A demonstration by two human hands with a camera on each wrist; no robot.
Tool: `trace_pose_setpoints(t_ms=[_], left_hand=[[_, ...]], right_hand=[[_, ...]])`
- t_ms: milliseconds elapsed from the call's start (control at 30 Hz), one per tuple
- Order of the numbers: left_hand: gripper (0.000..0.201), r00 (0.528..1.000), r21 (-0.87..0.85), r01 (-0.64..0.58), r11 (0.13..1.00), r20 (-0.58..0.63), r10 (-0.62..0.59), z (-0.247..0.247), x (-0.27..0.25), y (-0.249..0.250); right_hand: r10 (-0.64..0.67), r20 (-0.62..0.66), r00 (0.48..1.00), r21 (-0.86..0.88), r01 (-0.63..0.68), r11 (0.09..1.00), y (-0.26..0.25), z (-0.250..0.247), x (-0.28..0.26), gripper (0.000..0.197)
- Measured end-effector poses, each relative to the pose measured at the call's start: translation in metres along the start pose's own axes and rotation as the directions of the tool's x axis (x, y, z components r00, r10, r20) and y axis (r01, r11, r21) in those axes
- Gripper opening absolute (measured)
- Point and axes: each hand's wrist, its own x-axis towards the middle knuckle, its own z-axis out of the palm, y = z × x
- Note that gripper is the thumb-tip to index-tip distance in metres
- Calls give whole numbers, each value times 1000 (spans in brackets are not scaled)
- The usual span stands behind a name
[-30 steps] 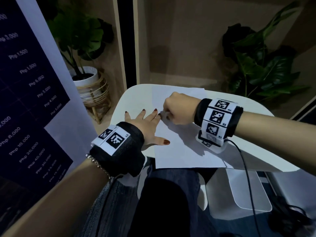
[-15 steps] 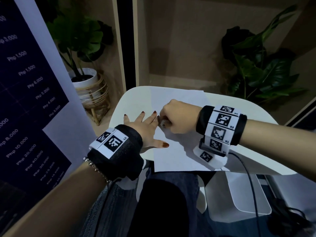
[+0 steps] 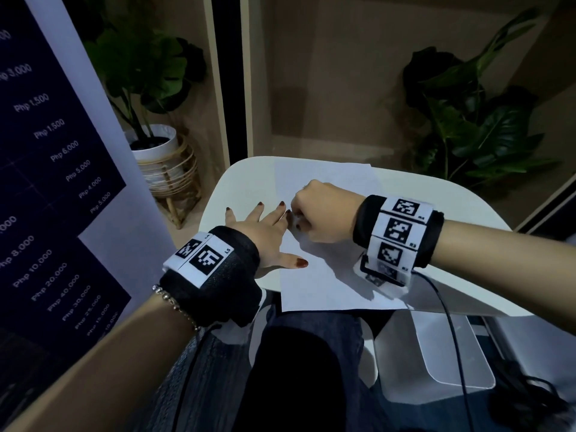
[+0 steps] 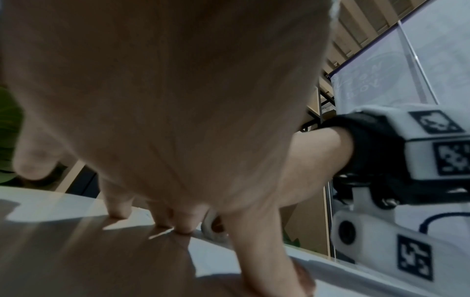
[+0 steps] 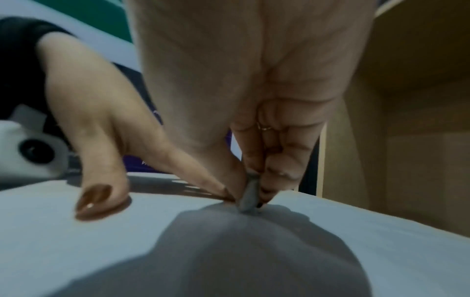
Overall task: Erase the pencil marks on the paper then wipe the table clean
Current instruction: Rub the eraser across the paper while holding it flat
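Note:
A white sheet of paper [image 3: 327, 275] lies on the small white table [image 3: 461, 207], its near edge hanging over the front. My left hand [image 3: 265, 232] lies flat with fingers spread on the paper's left edge, thumb [image 5: 101, 199] pressed on the sheet. My right hand [image 3: 321, 213] is curled into a fist just right of the left fingertips. It pinches a small grey eraser [image 5: 248, 198] whose tip touches the paper. The eraser also shows in the left wrist view [image 4: 212, 227] behind my left fingers. No pencil marks are visible in these frames.
A potted plant [image 3: 149, 88] in a white pot on a rattan stand sits left of the table. Another leafy plant [image 3: 473, 120] stands at the back right. A dark price banner [image 3: 53, 182] hangs along the left. My legs [image 3: 296, 369] are under the table's front edge.
My right hand with the eraser has shifted slightly back and forth beside the left fingertips, a rubbing stroke. The left hand stays flat on the paper.

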Motion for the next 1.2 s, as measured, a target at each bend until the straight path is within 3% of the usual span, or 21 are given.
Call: trace_pose_setpoints(t_ms=[133, 233, 433, 500, 633, 800, 900, 1000, 1100, 1200], left_hand=[[100, 1000, 5, -4, 1000, -2, 4, 0, 0, 0], [99, 1000, 11, -2, 1000, -8, 2, 0, 0, 0], [98, 1000, -12, -14, 1000, -11, 14, 0, -2, -1], [97, 1000, -12, -19, 1000, -16, 19, 0, -3, -1], [97, 999, -26, -23, 999, -35, 22, 0, -5, -2], [95, 997, -19, -13, 1000, -71, 12, 1, -5, -1], [94, 997, -40, -15, 999, -70, 12, -1, -7, 1], [94, 996, -172, -67, 983, -78, 54, -10, -10, -4], [87, 985, -410, -103, 906, -168, 36, -22, -12, -7], [80, 979, -609, -82, 789, -199, -51, -26, -9, -11]], right_hand=[[-7, 20, 1000, 53, 5, 999, 4, 1, -3, 20], [50, 1, 999, 34, -50, 998, 7, 4, -3, 27], [-68, -30, 997, 201, 73, 977, 11, 8, -19, 23], [-22, -149, 989, 224, 55, 973, 25, 3, -29, 21], [127, -367, 922, 287, -18, 958, 65, 6, -66, 16], [245, -308, 919, 461, -81, 884, 86, 43, -127, 16], [345, -337, 876, 514, -135, 847, 84, 66, -156, 8], [453, -318, 833, 661, -149, 736, 80, 83, -169, 8], [532, -230, 815, 800, -153, 580, 85, 89, -167, 13], [562, -228, 795, 817, -157, 554, 85, 92, -163, 15]])
